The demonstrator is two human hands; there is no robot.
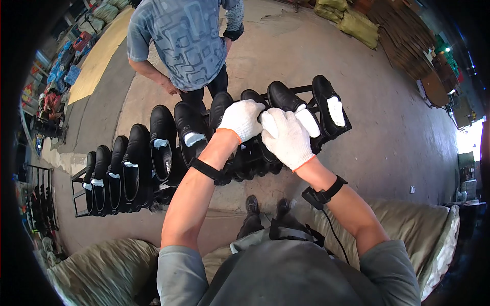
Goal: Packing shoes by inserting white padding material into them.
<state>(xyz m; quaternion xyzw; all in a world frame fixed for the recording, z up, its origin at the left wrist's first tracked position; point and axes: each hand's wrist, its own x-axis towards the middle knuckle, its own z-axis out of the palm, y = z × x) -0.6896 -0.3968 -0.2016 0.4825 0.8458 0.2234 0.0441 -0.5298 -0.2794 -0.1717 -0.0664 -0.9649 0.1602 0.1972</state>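
Both my hands wear white knitted gloves with orange cuffs and meet over one black slip-on shoe (251, 95) on the rack. My left hand (242, 120) is closed on its left side, fingers curled near the opening. Beside it, my right hand (287, 136) is closed over the same shoe; the gloves hide most of its opening. Immediately right stands another black shoe (284, 95) with white stuffing (308, 121) in it. A further stuffed shoe (326, 104) is at the rack's right end. To the left, several black shoes (161, 125) stand in a row, toes away from me, many with white stuffing.
The black metal rack (75, 196) runs across in front of me, with more shoes below. Beyond it stands a person in a patterned blue-grey shirt (186, 43). Large fabric-covered bundles (109, 270) lie near me on both sides. Yellow sacks (359, 29) and stacked brown sheets (403, 43) are far right.
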